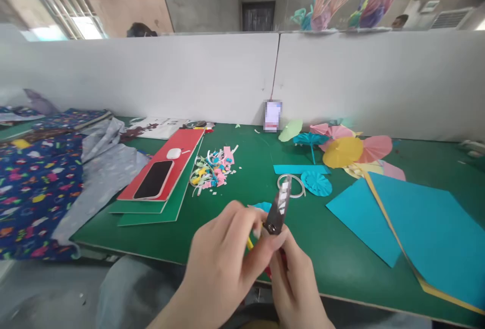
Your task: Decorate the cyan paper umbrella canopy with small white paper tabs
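Note:
My right hand [297,273] is wrapped round a pair of scissors [282,200], its dark blades pointing up and away from me. Red parts of the handle show between the fingers. Close against the pivot, my left hand [227,253] is closed in a pinch, with a small piece of blue paper [262,206] showing just beyond its fingertips. Fingers hide most of that paper. Below the left fingers a bit of something yellow [249,243] peeks out. Past the blades lie a coil of pale wire [280,181], a pleated blue paper disc [318,184] and a blue paper strip [302,169].
Blue sheets [428,228] cover the table's right side, with paper fans [343,152] behind. Paper scraps [214,170] are heaped left of centre. A phone [154,180] and white case [174,153] rest on a red board [182,142]. Another phone [273,115] leans on the partition [170,76].

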A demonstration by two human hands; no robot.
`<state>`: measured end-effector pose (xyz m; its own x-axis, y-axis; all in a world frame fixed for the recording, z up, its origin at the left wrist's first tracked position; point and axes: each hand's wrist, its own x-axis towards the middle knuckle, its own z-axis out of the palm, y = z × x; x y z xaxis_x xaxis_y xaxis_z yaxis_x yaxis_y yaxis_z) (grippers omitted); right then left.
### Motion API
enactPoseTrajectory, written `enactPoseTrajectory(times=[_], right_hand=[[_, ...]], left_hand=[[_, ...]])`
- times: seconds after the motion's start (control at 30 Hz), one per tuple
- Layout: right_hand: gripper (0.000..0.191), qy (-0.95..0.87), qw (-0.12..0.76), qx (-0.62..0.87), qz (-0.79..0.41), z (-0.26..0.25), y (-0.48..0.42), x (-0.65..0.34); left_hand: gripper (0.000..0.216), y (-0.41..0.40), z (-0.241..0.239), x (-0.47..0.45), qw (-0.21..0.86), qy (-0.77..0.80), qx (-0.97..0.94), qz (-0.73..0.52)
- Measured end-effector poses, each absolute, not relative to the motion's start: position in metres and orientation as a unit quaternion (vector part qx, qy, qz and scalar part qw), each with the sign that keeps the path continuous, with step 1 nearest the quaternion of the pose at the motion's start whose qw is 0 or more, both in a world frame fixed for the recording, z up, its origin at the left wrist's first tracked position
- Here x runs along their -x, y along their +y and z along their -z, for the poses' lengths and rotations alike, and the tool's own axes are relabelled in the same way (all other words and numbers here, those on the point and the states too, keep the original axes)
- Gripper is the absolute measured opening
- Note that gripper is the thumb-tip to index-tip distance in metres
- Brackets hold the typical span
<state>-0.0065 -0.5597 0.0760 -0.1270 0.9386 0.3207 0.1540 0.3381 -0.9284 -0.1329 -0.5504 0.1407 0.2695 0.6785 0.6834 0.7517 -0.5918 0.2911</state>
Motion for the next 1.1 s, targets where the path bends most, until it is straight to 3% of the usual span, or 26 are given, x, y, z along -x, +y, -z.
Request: enactPoseTrajectory(times=[0.13,0.4,0.73,1.1], right_hand=[[0.029,-0.661,0.499,0.435,-0.354,-0.076,-0.565,0.008],[0.044,-0.653,0.523,0.445,-0.319,-0.073,-0.566,0.007],[0.047,-0.641,0.534,0.445,-0.324,-0.075,-0.565,0.01],[0.02,-0.624,0.53,0.467,-0.334,-0.072,-0.564,0.013]], left_hand=[[0.021,-0.533,-0.134,0.118,0.03,-0.424,0.806,0.412],[0.016,-0.534,-0.126,0.103,0.009,-0.428,0.767,0.478],[0.019,-0.532,-0.122,0.094,0.083,-0.434,0.738,0.509],[0.027,-0.524,-0.124,0.095,0.166,-0.384,0.764,0.491]])
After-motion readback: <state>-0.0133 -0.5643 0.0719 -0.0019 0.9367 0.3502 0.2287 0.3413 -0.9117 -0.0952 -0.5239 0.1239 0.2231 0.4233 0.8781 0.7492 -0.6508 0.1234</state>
